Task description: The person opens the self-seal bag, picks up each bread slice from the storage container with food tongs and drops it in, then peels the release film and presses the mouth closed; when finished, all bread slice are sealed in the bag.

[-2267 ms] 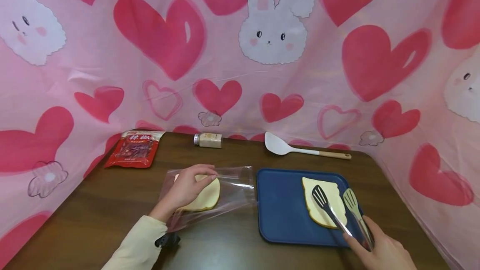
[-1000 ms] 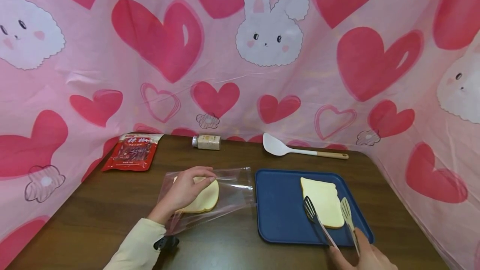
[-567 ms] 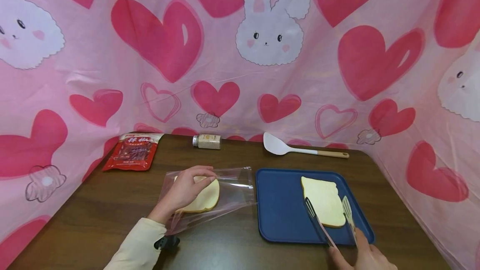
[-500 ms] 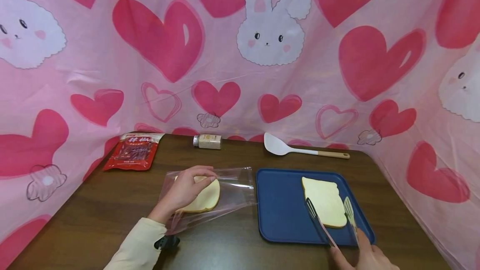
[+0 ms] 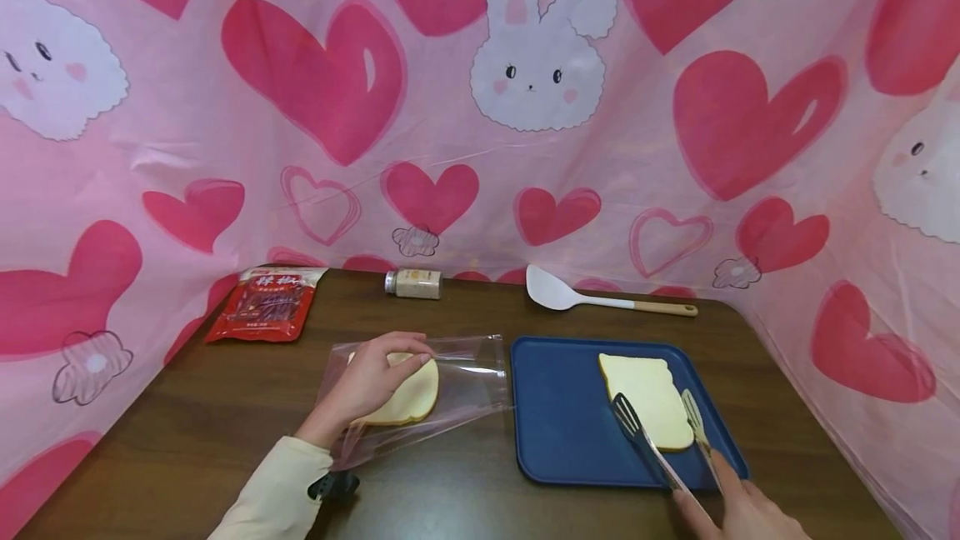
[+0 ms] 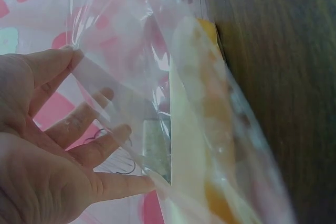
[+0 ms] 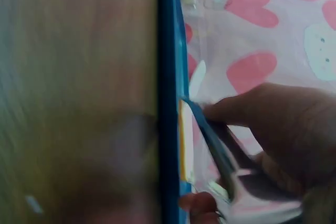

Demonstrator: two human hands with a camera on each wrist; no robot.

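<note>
My left hand (image 5: pixel 378 382) pinches the edge of a clear plastic bag (image 5: pixel 476 377) between thumb and forefinger. Inside the bag lies a bread slice (image 5: pixel 412 398), partly covered by the hand; its browned crust shows through the film in the left wrist view. On the right, my right hand (image 5: pixel 738 502) grips metal tongs (image 5: pixel 660 461) with slotted heads. A second bread slice (image 5: pixel 645 398) lies flat on the blue tray (image 5: pixel 562 415). The parted tong heads straddle its near part, one at the left edge and one at the right.
Behind these, a red and white food packet (image 5: pixel 266 307), a small seasoning jar (image 5: pixel 414 283) and a white spatula (image 5: pixel 555 290) with a wooden handle lie along the back of the brown table (image 5: pixel 442 490). A pink heart-and-rabbit curtain (image 5: pixel 450 132) hangs close behind.
The tongs have come down from over the bread slice, their arms spreading to either side of it. Just lately the slice has turned slightly between them. My left hand has held its place.
</note>
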